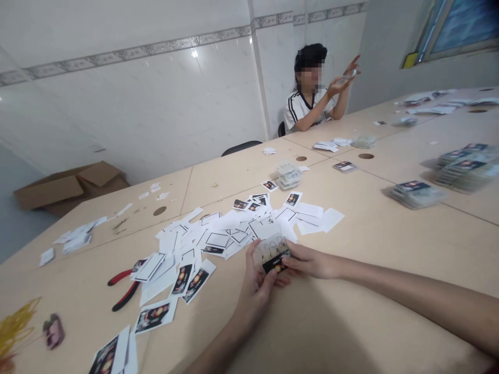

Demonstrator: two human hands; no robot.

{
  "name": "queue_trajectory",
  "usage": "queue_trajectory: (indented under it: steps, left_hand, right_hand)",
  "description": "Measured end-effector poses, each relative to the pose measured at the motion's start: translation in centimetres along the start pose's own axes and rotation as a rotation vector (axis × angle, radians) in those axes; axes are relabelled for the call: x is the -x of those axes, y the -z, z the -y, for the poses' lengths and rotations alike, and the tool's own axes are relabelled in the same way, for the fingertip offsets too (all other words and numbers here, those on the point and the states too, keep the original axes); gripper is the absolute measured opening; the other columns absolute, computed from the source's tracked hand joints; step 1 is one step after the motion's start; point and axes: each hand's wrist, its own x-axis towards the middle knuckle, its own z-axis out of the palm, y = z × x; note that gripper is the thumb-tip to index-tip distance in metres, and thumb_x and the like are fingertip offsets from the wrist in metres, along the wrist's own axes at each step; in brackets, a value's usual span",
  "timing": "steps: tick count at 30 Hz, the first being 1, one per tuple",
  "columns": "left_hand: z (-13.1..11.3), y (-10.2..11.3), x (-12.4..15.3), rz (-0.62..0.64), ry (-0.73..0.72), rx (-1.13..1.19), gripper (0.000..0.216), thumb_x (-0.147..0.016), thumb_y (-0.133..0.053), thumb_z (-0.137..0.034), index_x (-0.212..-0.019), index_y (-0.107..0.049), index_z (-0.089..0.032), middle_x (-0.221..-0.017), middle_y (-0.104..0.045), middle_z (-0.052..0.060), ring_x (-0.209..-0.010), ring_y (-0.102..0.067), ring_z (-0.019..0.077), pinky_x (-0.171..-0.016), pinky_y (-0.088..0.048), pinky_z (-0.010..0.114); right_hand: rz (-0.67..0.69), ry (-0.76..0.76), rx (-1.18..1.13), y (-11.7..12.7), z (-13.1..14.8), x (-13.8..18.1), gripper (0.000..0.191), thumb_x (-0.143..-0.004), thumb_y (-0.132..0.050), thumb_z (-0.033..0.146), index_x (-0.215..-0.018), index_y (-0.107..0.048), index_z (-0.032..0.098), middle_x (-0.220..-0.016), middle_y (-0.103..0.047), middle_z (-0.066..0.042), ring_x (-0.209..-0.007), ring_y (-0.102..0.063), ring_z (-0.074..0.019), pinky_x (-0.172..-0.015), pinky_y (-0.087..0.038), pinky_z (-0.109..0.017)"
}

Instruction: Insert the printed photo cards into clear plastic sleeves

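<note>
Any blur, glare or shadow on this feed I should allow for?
Head view: the stacked packs at right and yellow strands at lower left are smeared; a bright glint marks the tiled wall; soft shadow darkens the table below the left hand and right hand; the held pack is clearer, small print unreadable.

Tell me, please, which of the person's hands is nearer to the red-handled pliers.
Left: the left hand is to the right of the pliers; the right hand is farther to their right.
</note>
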Motion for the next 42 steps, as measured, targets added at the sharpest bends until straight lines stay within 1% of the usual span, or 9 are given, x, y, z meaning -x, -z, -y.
queue_trajectory:
  steps: [3,9,15,20,26,29,34,37,42]
  left_hand:
    - [0.0,0.1,-0.1,0.012,-0.019,0.019,0.069,-0.074,-0.053,-0.026,-0.124,-0.005,-0.022,-0.080,-0.064,0.005,-0.063,-0.061,0.0156,-0.062,-0.048,0.029]
    - [-0.1,0.0,-0.1,0.017,-0.012,0.049,0.069,-0.074,-0.054,-0.026,-0.123,-0.005,-0.022,-0.084,-0.064,0.006,-0.065,-0.061,0.0160,-0.063,-0.048,0.029]
    - [-0.2,0.1,0.0,-0.001,0.002,0.069,0.071,-0.074,-0.053,-0.029,-0.125,-0.004,-0.022,-0.082,-0.064,0.006,-0.065,-0.061,0.0160,-0.062,-0.047,0.028]
    - [0.1,0.4,-0.1,-0.016,-0.017,0.069,0.072,-0.074,-0.053,-0.030,-0.125,-0.003,-0.024,-0.088,-0.062,0.007,-0.063,-0.060,0.0149,-0.061,-0.047,0.029]
    - [0.1,0.3,0.2,0.051,0.010,0.024,0.073,-0.078,-0.046,-0.030,-0.128,0.008,-0.023,-0.098,-0.057,0.009,-0.072,-0.058,0.0161,-0.071,-0.045,0.034]
    - [0.1,-0.1,0.6,0.078,-0.006,0.046,0.078,-0.077,-0.049,-0.031,-0.128,0.010,-0.026,-0.113,-0.050,0.011,-0.078,-0.057,0.0164,-0.079,-0.041,0.036]
    - [0.0,-0.6,1.2,0.105,-0.013,0.084,0.078,-0.077,-0.049,-0.030,-0.129,0.009,-0.028,-0.132,-0.030,0.010,-0.110,-0.041,0.0221,-0.094,-0.027,0.039]
    - [-0.1,-0.6,1.2,0.106,-0.020,0.068,0.076,-0.077,-0.048,-0.029,-0.129,0.007,-0.025,-0.134,-0.027,0.011,-0.118,-0.031,0.0234,-0.097,-0.023,0.039]
    - [0.3,-0.4,1.2,0.142,-0.057,-0.003,0.076,-0.077,-0.048,-0.030,-0.129,0.007,-0.022,-0.133,-0.028,0.012,-0.119,-0.030,0.0240,-0.098,-0.022,0.040]
  right_hand:
    - [-0.009,-0.044,-0.033,0.2,-0.3,0.0,0.029,-0.086,-0.026,0.043,-0.080,-0.037,0.017,-0.062,-0.042,0.003,-0.049,-0.035,-0.0062,-0.046,-0.030,-0.019]
    - [-0.038,-0.072,-0.056,0.2,-0.8,0.0,0.033,-0.084,-0.026,0.047,-0.078,-0.037,0.017,-0.061,-0.043,0.003,-0.048,-0.038,-0.0068,-0.046,-0.032,-0.019]
    - [-0.011,-0.067,0.010,0.4,0.0,0.3,0.026,-0.084,-0.032,0.043,-0.084,-0.039,0.017,-0.068,-0.043,0.002,-0.058,-0.039,-0.0081,-0.055,-0.035,-0.020]
    - [0.051,-0.040,-0.050,0.3,0.2,0.2,0.027,-0.082,-0.039,0.041,-0.093,-0.039,0.016,-0.075,-0.047,0.000,-0.069,-0.045,-0.0104,-0.065,-0.038,-0.024]
    - [0.024,-0.070,-0.191,-0.4,0.8,-0.2,0.024,-0.078,-0.046,0.038,-0.089,-0.039,0.017,-0.068,-0.048,0.002,-0.062,-0.047,-0.0098,-0.061,-0.039,-0.024]
    - [-0.015,-0.090,-0.221,-0.8,0.8,-0.4,0.024,-0.077,-0.049,0.033,-0.090,-0.038,0.017,-0.063,-0.050,0.003,-0.056,-0.047,-0.0087,-0.055,-0.038,-0.022]
    - [-0.136,-0.152,-0.201,-1.2,-0.1,-0.5,0.032,-0.066,-0.060,0.023,-0.089,-0.038,0.018,-0.059,-0.050,0.006,-0.046,-0.046,-0.0069,-0.044,-0.035,-0.018]
    - [-0.221,-0.168,-0.131,-1.4,-0.5,-0.6,0.036,-0.060,-0.063,0.019,-0.088,-0.041,0.018,-0.060,-0.052,0.006,-0.045,-0.046,-0.0071,-0.041,-0.035,-0.017]
    - [-0.388,-0.190,0.087,-1.9,-0.3,-0.7,0.045,-0.051,-0.070,0.026,-0.089,-0.048,0.017,-0.074,-0.057,0.001,-0.060,-0.051,-0.0114,-0.049,-0.039,-0.019]
